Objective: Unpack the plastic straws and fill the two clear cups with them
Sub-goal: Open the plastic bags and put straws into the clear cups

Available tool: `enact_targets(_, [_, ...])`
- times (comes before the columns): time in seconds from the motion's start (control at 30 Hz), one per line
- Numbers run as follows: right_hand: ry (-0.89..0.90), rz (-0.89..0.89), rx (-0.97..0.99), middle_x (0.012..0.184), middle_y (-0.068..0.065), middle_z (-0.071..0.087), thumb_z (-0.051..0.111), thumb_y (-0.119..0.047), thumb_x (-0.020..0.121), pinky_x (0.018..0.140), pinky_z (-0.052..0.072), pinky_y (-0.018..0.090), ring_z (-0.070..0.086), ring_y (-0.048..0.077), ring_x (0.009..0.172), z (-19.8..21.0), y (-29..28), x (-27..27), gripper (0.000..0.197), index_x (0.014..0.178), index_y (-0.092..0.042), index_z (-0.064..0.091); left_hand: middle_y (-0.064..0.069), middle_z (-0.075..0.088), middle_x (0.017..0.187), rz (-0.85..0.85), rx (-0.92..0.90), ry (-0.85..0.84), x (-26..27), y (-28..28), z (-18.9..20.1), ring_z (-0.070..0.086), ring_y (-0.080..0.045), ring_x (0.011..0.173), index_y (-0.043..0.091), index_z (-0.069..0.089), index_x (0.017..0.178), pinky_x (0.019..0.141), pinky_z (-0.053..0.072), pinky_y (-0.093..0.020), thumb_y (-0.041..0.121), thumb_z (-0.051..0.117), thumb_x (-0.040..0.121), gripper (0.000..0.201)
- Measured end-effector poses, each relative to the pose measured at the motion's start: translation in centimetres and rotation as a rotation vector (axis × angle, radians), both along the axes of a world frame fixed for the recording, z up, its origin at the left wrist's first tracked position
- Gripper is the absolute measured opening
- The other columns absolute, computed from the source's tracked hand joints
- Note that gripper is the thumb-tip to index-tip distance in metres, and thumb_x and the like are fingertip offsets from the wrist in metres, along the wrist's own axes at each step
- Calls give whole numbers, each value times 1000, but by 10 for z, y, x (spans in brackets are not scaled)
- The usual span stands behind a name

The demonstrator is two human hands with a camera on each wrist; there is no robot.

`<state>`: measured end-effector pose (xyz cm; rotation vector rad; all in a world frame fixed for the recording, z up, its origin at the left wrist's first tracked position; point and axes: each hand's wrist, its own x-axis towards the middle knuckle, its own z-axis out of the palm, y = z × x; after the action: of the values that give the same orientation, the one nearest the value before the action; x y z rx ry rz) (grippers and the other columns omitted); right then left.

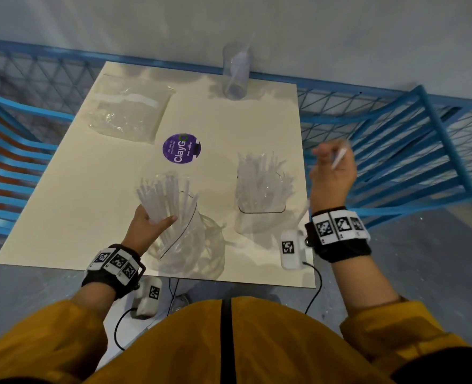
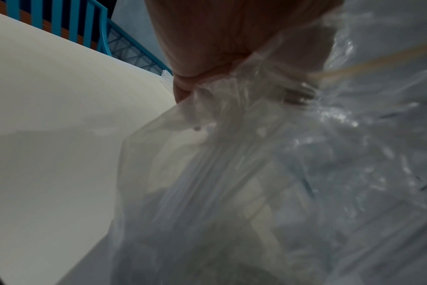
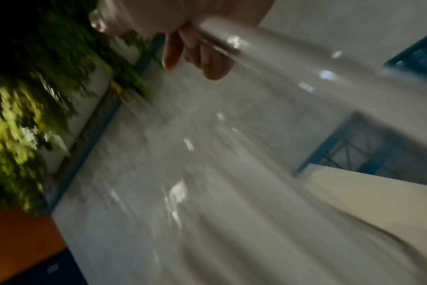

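My left hand grips a bundle of clear straws still wrapped in a crumpled clear bag near the front of the cream board. In the left wrist view my left hand curls round the bag. A clear cup packed with straws stands to the right of the bundle. My right hand is raised beyond the board's right edge and pinches a single straw. The right wrist view is blurred; the fingers hold the straw. A tall clear cup stands at the back.
A flat clear bag lies at the board's back left, and a purple round sticker sits in the middle. Blue metal chairs stand to the right and left. White sensor boxes with cables hang at my wrists.
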<state>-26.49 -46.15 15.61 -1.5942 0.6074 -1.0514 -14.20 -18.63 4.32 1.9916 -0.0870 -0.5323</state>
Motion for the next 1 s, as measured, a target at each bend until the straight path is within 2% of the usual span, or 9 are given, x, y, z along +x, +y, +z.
enact_targets(0.27, [-340,-38,76,59,1,35,33,-50,91,41,26,28,30,15,44,30,4,26,41,72,-16,44,-4,49,117,-4,62,51,4,8,-10,49,-18,106,14,42,120,88,39,-30,20,80,75,59])
enact_targets(0.37, [-74,32,21,90,12,50,37,-38,91,78,46,22,52,6,78,-24,12,31,19,88,-33,55,-5,48,116,-21,84,63,3,10,-12,49,-18,103,18,37,110,86,39,-30,22,81,73,57])
enact_targets(0.43, [224,82,-141,126,6,43,28,-37,94,117,16,40,37,1,121,-59,15,27,32,109,-44,55,-5,48,115,-35,87,56,5,11,-14,49,-18,103,17,37,110,85,39,-30,23,81,73,57])
enact_targets(0.5, [460,135,-246,152,3,21,23,-43,93,114,-16,56,9,11,143,-76,17,20,47,135,-32,42,-5,48,117,-49,74,49,4,11,-13,49,-17,104,18,38,111,87,40,-30,22,81,73,58])
enact_targets(0.6, [500,164,-242,159,8,-1,28,-60,84,109,-22,61,-10,22,146,-68,18,10,73,146,-23,14,-4,46,120,-46,65,53,5,12,-13,48,-17,108,18,38,115,89,39,-29,19,79,75,58])
enact_targets(0.8, [196,345,-458,154,17,15,57,-66,72,119,6,55,8,31,145,-1,69,25,87,138,-17,28,-1,45,126,-94,-5,19,4,22,-17,45,-15,118,12,43,133,95,38,-28,15,82,71,73])
enact_targets(0.87, [159,561,-397,153,12,15,76,-48,64,120,16,33,12,24,145,0,109,38,97,139,-11,26,3,49,118,-115,-17,4,2,26,-16,48,-16,117,16,50,128,92,41,-23,20,85,68,69])
enact_targets(0.93, [252,707,-255,153,0,7,87,-30,56,116,10,15,6,15,146,-16,145,52,116,144,-12,15,9,60,110,-141,-78,-16,-2,28,-11,58,-13,110,38,60,115,87,48,-19,35,88,61,60])
enact_targets(1.0, [415,744,-20,155,-7,-1,90,-22,52,113,8,10,1,7,145,-42,172,66,131,146,-21,-1,23,68,104,-176,-176,-45,-4,29,-5,62,6,103,67,55,102,82,50,-12,18,85,63,69])
